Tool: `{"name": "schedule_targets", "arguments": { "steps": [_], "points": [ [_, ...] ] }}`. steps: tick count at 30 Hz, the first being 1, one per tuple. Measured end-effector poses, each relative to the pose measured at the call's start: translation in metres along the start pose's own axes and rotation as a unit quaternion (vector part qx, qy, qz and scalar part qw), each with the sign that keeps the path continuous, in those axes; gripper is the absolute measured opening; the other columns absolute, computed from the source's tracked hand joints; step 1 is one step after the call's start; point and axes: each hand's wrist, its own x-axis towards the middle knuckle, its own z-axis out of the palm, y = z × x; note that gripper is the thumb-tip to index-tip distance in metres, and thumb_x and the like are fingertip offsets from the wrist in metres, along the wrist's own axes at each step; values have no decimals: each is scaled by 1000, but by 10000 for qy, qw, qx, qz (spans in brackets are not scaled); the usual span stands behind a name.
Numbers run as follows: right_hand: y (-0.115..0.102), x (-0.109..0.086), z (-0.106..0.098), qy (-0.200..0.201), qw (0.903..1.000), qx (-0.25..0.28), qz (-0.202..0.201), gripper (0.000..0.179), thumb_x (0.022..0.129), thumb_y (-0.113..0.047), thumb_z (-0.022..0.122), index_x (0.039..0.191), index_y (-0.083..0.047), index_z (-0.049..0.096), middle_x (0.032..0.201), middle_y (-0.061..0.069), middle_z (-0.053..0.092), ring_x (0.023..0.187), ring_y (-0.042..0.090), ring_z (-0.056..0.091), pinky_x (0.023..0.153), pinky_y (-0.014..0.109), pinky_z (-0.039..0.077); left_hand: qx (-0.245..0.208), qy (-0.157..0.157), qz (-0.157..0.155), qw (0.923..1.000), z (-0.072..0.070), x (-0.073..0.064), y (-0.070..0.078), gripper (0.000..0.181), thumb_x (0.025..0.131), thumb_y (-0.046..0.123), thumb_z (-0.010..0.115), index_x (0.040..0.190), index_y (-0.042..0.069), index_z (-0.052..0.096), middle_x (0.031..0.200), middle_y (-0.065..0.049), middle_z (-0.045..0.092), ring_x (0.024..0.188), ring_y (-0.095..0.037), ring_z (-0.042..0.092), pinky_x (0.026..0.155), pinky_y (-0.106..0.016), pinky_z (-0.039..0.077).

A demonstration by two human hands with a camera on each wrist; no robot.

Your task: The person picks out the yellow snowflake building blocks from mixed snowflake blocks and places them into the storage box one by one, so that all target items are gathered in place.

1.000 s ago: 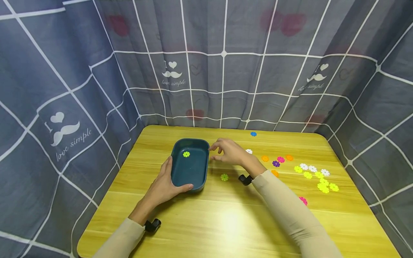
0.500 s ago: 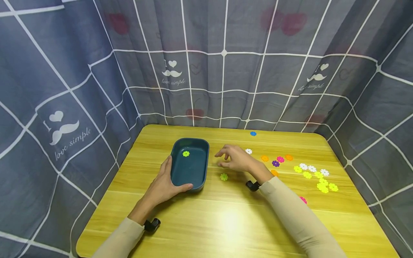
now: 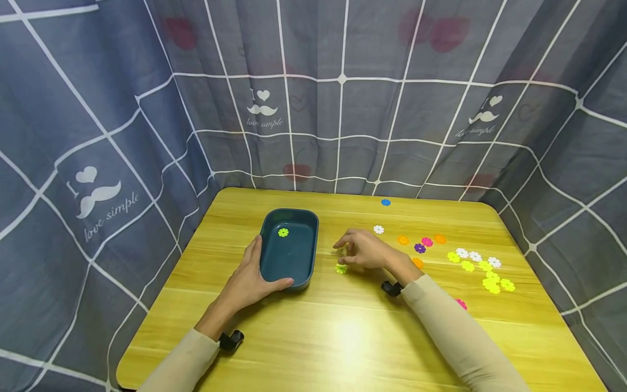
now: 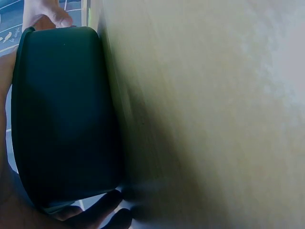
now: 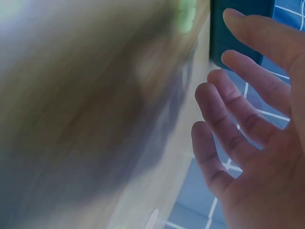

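Fingers (image 5: 212, 102) of the right hand (image 3: 368, 250) hang loosely bent, gripping nothing, just by the yellow-green flower (image 3: 340, 269) on the table (image 3: 294, 348). From my end this reads as the reach for it, so I'd want a low edge pinch next, then a lift into the dark teal box (image 3: 288, 264), which the left hand (image 3: 243, 286) grips, a second flower (image 3: 283, 232) inside.

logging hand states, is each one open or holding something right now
Left hand: holding the dark teal rectangular tray.
Right hand: open, holding nothing, near a yellow-green flower-shaped piece.
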Motion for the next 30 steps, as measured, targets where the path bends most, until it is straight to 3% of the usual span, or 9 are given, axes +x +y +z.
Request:
{"name": "schedule_targets", "arguments": {
  "steps": [7, 15, 30],
  "points": [
    [4, -7, 2, -226, 9996, 38, -139, 42, 101, -29, 95, 138, -12, 86, 128, 6, 79, 101, 20, 74, 91, 31, 61, 34, -1, -26, 10000, 0, 0, 0, 160, 81, 93, 85, 188, 25, -12, 199, -12, 2, 173, -54, 41, 130, -78, 46],
    [7, -12, 5, -452, 9988, 155, -118, 49, 97, -31, 99, 141, -16, 85, 129, 3, 76, 102, 16, 69, 93, 31, 61, 24, 3, -22, 10000, 0, -1, 1, 160, 81, 93, 86, 189, 22, -10, 199, -13, 2, 174, -53, 39, 131, -78, 45],
    [6, -10, 13, -535, 9979, 161, -342, 44, 98, -26, 98, 139, -15, 86, 122, 3, 74, 100, 18, 69, 92, 33, 63, 39, 27, -34, 10000, 0, -1, 1, 160, 81, 92, 86, 189, 21, -8, 199, -12, 2, 174, -53, 39, 131, -78, 45]
  ]
}}
